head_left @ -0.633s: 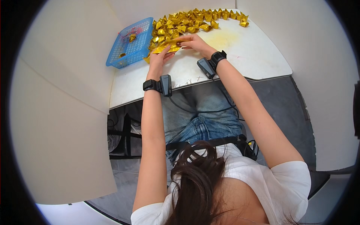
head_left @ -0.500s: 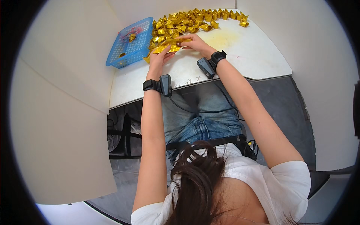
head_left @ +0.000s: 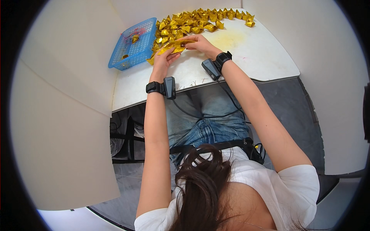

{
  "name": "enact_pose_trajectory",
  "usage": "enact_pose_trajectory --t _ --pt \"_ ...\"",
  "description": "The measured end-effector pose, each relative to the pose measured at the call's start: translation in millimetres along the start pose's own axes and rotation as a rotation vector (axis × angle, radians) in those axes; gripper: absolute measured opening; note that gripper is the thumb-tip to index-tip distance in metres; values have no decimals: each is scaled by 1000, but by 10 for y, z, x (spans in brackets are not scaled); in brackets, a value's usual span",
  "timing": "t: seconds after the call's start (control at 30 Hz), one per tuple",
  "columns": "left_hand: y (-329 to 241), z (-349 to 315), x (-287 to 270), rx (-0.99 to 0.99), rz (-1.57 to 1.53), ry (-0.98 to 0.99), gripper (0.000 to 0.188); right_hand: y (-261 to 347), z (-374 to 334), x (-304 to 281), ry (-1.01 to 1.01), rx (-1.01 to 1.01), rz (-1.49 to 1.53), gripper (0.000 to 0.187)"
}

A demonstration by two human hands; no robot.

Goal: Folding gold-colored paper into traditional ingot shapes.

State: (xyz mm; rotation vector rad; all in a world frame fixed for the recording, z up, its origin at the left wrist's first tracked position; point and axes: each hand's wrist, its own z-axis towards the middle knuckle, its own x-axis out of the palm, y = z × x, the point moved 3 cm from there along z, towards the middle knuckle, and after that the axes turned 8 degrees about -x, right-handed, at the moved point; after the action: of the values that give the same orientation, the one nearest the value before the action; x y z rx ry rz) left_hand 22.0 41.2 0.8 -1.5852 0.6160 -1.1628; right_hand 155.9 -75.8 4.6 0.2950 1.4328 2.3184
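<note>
Between my two hands, above the table, is a sheet of shiny gold foil paper (head_left: 176, 46), partly folded, with creases across it. My left hand (head_left: 165, 61) grips its near left part, thumb on top and fingers beneath. With its fingers closed on the far right edge, my right hand (head_left: 198, 43) holds the other side. Just beyond the hands lies a heap of folded gold paper ingots (head_left: 185, 24), pointed at their ends. Some of the heap is hidden behind my hands and the sheet.
A blue plastic basket (head_left: 135, 57) stands left of the heap, holding pink strands and a few gold pieces. The white table (head_left: 266, 57) has a yellowish stain and a worn near edge. Pale partition walls (head_left: 65, 96) rise on both sides. Cables run from my wristbands across my lap.
The gold sheet has bent slightly more between my fingers, its middle less flat than before. Both hands keep almost the same place and hold.
</note>
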Motion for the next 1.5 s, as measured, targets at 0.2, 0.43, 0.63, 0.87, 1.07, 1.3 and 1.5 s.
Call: enact_pose_trajectory --t 0.2,0.43,0.63,0.87,1.07,1.3,1.5 --pt "-14 7 6 -47 -94 0 28 27 -10 -1 -25 -2 2 36" --pt "-2 1 6 5 -4 27 29 29 -7 2 2 17 5 34" --pt "2 8 2 1 -4 32 29 25 -9 9 5 8 0 32" --pt "-13 5 -10 -43 -27 15 34 82 -30 48 2 18 -4 30" --pt "-32 -14 39 -21 -21 57 41 48 -25 19 12 44 -24 29" --pt "-66 -64 24 -41 -161 -10 43 73 -52 68 68 40 -93 30" --pt "-54 -18 -5 52 33 -67 33 69 -49 81 165 -1 -155 32"
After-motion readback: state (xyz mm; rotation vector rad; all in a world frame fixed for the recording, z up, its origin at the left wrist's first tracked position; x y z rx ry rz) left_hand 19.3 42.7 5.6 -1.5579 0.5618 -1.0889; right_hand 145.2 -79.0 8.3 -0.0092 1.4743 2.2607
